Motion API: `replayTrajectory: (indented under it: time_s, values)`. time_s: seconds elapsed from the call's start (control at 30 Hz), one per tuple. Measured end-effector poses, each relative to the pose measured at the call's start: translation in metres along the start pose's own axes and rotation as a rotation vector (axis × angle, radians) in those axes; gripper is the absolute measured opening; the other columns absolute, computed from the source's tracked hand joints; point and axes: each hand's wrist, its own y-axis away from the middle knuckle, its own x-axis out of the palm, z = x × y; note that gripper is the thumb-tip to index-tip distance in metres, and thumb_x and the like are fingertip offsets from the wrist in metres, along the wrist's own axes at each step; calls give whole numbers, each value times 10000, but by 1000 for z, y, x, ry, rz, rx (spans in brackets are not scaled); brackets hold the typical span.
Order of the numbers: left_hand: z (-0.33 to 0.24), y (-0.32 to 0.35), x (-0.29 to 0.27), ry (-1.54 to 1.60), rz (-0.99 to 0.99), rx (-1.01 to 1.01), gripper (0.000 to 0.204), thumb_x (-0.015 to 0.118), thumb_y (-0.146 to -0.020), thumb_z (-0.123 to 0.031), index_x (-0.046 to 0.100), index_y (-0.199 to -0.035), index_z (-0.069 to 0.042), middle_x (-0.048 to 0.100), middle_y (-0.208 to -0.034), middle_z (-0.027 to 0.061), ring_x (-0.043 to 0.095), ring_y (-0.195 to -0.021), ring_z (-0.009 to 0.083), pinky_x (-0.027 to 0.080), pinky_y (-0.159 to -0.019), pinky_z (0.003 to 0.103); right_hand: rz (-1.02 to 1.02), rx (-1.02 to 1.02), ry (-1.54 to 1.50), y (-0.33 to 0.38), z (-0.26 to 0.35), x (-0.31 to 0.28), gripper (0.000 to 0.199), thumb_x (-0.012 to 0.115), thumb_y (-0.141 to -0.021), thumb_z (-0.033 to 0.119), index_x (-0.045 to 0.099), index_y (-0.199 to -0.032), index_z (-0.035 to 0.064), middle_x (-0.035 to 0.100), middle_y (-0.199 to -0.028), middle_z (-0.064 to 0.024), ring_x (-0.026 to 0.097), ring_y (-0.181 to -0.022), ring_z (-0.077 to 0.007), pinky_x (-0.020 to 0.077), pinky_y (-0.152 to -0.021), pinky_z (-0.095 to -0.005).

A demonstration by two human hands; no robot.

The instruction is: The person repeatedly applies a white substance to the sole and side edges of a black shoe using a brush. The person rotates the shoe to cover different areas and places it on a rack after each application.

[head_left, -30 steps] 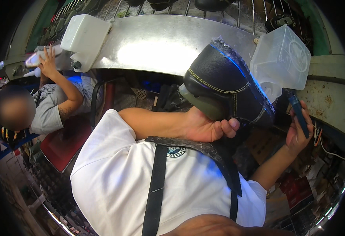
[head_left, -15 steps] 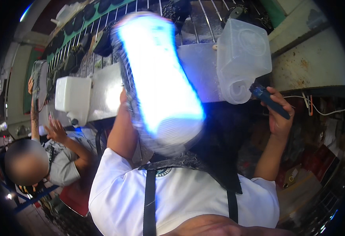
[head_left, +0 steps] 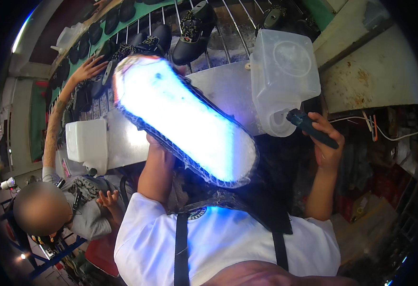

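A shoe [head_left: 185,121] is held sole-up in front of me, its underside washed out by bright blue-white light. My left hand [head_left: 153,141] grips it from beneath; most of the fingers are hidden behind the shoe. On the right, my right hand [head_left: 329,138] is closed around the dark blue-green handle of a brush [head_left: 316,131]. The brush's dark end is at the round spout of a translucent plastic container [head_left: 285,66]; whether it touches the spout I cannot tell.
Beyond the metal ledge [head_left: 218,86], dark shoes [head_left: 194,35] line a rack of metal bars. To the left stands a white container [head_left: 86,139]. A co-worker [head_left: 87,200] sits at the left, one hand [head_left: 90,69] reaching to shoes on the rack. A white cable [head_left: 399,138] hangs at right.
The shoe has swung, its far end now lower and farther left. My right hand and the brush have shifted slightly left and down. The co-worker's raised arm now reaches the rack.
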Motion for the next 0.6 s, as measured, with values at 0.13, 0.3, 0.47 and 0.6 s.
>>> replayTrajectory:
  time_s: [0.13, 0.3, 0.47, 0.6]
  values:
    - [9, 12, 1, -141, -87, -11, 659, 718, -775, -63, 466, -1382, -8, 596, -1300, 166, 586, -1195, 333, 448, -1044, 479, 42, -30, 45, -1, -6, -5, 292, 667, -776, -174, 714, -1042, -63, 631, -1224, -280, 635, -1131, -349, 589, -901, -428]
    - [-19, -50, -23, -736, -176, 19, 659, 739, -764, -65, 486, -1373, -35, 601, -1288, 151, 590, -1182, 322, 463, -1023, 450, 87, -83, 123, -2, -5, -8, 338, 678, -742, -190, 720, -1044, -45, 641, -1213, -279, 632, -1147, -348, 548, -966, -430]
    - [-40, -179, -50, -1499, -9, 135, 661, 760, -753, -67, 506, -1363, -62, 607, -1276, 136, 593, -1168, 312, 479, -1003, 422, 126, -120, 144, -2, -9, -8, 350, 691, -691, -195, 719, -1007, -49, 659, -1178, -280, 641, -1134, -360, 533, -955, -424]
    - [-30, -275, -48, -1954, 479, 348, 662, 776, -745, -69, 522, -1356, -84, 611, -1266, 124, 596, -1158, 304, 491, -986, 399, 140, -148, 348, -3, 7, 2, 295, 699, -668, -176, 716, -939, -63, 669, -1151, -285, 678, -1063, -335, 549, -918, -382]
